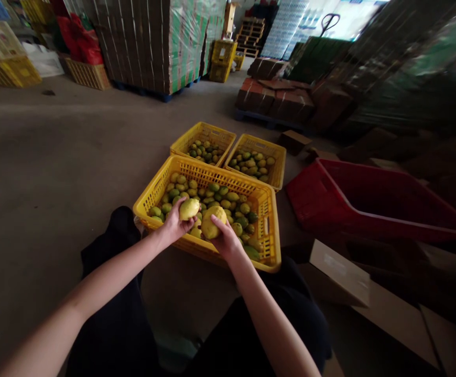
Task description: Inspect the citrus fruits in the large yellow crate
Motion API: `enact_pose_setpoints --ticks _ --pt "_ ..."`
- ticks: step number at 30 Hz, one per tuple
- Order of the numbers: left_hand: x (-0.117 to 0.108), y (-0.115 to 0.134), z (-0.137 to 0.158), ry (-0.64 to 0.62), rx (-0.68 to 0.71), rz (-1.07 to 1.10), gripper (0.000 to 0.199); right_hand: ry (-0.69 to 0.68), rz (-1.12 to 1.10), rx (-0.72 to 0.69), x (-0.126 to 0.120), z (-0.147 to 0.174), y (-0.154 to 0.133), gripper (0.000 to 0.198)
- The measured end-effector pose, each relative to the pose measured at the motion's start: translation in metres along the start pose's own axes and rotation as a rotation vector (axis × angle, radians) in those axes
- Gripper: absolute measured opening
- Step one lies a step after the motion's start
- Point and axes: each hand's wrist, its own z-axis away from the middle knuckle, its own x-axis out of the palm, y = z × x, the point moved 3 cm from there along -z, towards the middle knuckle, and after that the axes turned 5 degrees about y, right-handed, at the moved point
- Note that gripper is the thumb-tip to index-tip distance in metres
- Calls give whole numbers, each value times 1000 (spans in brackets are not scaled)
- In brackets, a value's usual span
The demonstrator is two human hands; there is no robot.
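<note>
My left hand (176,224) is closed around a yellow lemon (189,209), held above the near yellow crate (269,230). Just to its right, my right hand (228,240) grips a larger, bumpy yellow lemon (211,222), its thumb on the side of the fruit. The two lemons are close together, over the crate's front part. Beneath them lie many green and yellow lemons (231,197), spread over the crate floor. My hands and the held fruit hide some of these.
Behind the near crate stand a left yellow crate (178,142) and a right yellow crate (280,162), both holding lemons. A red tub (310,204) and cardboard boxes (340,272) are on the right. Wrapped pallet stacks (141,47) and a loaded pallet (275,102) stand farther back.
</note>
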Motion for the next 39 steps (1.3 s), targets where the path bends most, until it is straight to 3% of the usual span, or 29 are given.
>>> enact_pose_setpoints --ticks 5,10,14,17,22,26,28,32,36,39 --pt "-2 4 8 -86 62 -190 62 37 115 -176 -4 4 -4 58" --pt "-11 2 10 -127 116 -304 65 47 252 -231 -5 12 -7 53" --pt "-25 -2 6 -86 100 -357 68 -8 314 -282 -4 20 -4 62" --pt "-33 -6 6 -74 123 -458 68 31 348 -291 -8 21 2 62" --pt "-35 -21 16 -176 27 -780 52 122 413 -264 -25 18 7 45" --pt "-31 -23 21 -258 13 -666 16 118 494 -297 -34 18 4 39" --pt "-27 -19 22 -274 89 -610 10 110 512 -348 -34 20 1 41" --pt "-17 -6 23 -251 388 -593 36 138 548 -508 -33 25 -9 56" --pt "-10 0 24 -349 620 -746 57 175 682 -676 -30 26 -18 66" --pt "-9 0 26 -434 774 -901 60 138 778 -801 -25 27 -22 67"
